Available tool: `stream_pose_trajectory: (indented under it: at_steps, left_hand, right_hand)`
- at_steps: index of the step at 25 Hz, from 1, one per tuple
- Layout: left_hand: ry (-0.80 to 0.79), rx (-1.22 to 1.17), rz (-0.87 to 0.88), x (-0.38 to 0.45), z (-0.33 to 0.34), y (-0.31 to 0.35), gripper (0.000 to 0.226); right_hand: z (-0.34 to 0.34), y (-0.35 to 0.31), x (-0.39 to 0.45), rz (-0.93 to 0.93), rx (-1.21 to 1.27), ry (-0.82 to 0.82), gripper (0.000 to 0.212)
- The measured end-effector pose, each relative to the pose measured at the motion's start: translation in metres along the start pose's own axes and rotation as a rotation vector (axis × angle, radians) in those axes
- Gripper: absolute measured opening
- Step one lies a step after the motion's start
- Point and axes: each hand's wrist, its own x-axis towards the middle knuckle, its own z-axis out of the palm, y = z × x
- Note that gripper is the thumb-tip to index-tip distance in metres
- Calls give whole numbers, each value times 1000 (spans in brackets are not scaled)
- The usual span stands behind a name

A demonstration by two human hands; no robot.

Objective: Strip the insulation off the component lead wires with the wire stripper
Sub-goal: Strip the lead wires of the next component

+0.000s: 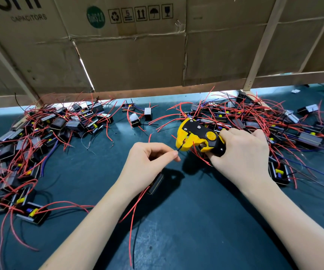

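Cardboard (137,45): a flattened wall of it across the far side.
Mat (176,221): dark teal, piles of components left (30,143) and right (274,125).
Right hand (243,152): wrapped tight around the stripper's handles.
Left hand (149,162): pinching a thin lead wire (179,149), component (155,184) tucked beneath.
Wire stripper (198,136): yellow and black, centre, the wire's tip in its jaws.

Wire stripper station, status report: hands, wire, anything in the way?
Right hand grips wire stripper. Left hand pinches thin dark wire, feeding its end into the jaws. Component hangs beneath left hand. Nothing blocking.
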Motion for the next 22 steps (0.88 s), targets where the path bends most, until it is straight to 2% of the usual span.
stream_pose_trajectory:
  at_steps: [4,9,10,13,15,16,17,19,21,22]
  left_hand:
    - [-32,38,13,0,-2,0,20]
    - [-89,143,95,-3,-6,4,10]
    - [-95,194,120,-3,-8,4,14]
    - [-24,332,152,-1,-12,0,54]
    - [100,289,91,1,-11,-2,71]
    - [175,208,35,1,-8,-3,71]
    - [239,102,-32,1,-6,-4,64]
    - [279,-97,-168,2,0,-4,36]
    - [218,-123,-223,1,2,-2,12]
    - [187,-100,-234,2,3,-1,15]
  right_hand:
    - [-3,-1,0,0,20,-22,47]
    - [5,6,0,18,-36,-31,36]
    - [7,9,0,44,-35,-39,34]
    - [10,17,1,135,7,-51,33]
    - [9,19,3,172,39,-39,34]
    - [9,19,3,184,54,-31,35]
    - [8,19,4,189,64,-21,35]
    - [9,17,4,195,67,-15,35]
    - [11,16,3,194,58,-14,36]
    - [12,15,2,191,53,-10,37]
